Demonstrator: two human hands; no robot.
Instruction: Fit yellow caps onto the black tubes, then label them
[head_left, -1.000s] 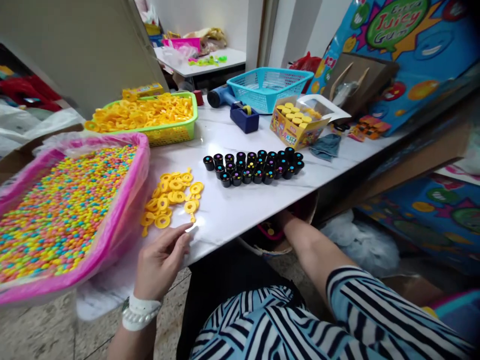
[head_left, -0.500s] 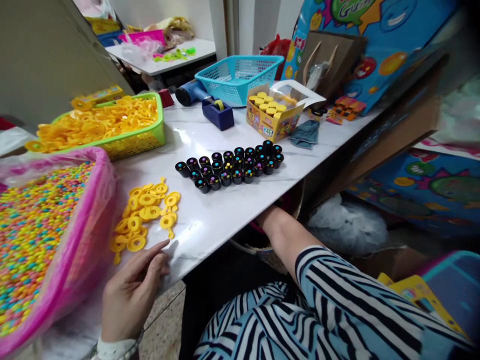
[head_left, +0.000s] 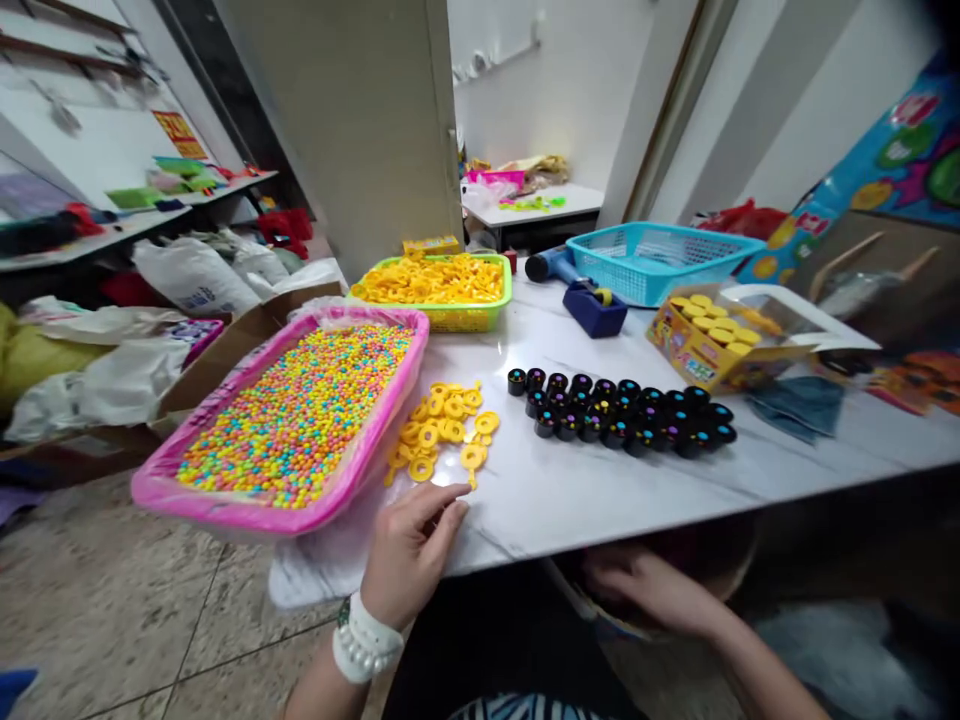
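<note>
My left hand (head_left: 412, 550) rests at the table's front edge, index finger and thumb stretched out and apart, the other fingers curled under. Its index fingertip meets or nearly meets the tail of a yellow plastic ring piece (head_left: 473, 458). Just beyond lies a loose pile of similar yellow ring pieces (head_left: 450, 430). My right hand (head_left: 626, 577) reaches below the table edge into a round container (head_left: 574, 598); its fingers are mostly hidden in shadow. Rows of small black cups (head_left: 591, 428) with coloured dots in their tops stand right of the yellow pieces.
A pink tray (head_left: 247, 515) of coloured candy balls stands at left, with a green basket (head_left: 469, 318) of yellow pieces behind it. Farther back are a tape dispenser (head_left: 595, 312), a blue basket (head_left: 660, 280) and a box of yellow-capped tubes (head_left: 686, 350).
The view has swung left, bringing the whole pink tray and the floor into sight. My left hand keeps its place by the yellow pieces. More of my right hand shows below the table edge.
</note>
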